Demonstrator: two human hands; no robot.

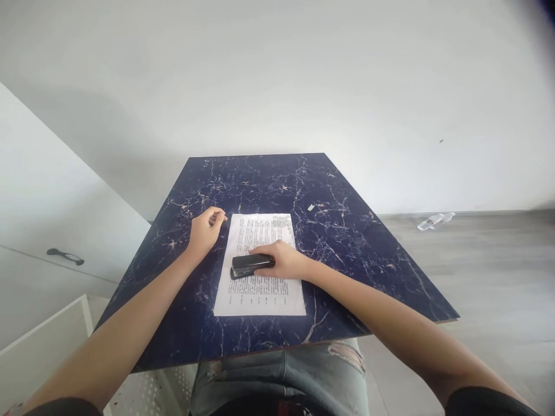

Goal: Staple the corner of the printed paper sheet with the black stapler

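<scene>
With the right hand (286, 260), clamps fingers on the stapler (252, 263) over the paper (236, 300), with the left hand (205, 232), curls fingers together beside it at ten o'clock, and, with that edge unheld, perhaps risks skewing the paper on the bench (255, 188) by sideways drag.

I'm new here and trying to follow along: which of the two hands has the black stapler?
The right hand, which grips the black stapler over the printed sheet. The left hand, fingers curled, is beside the sheet's left edge.
</scene>
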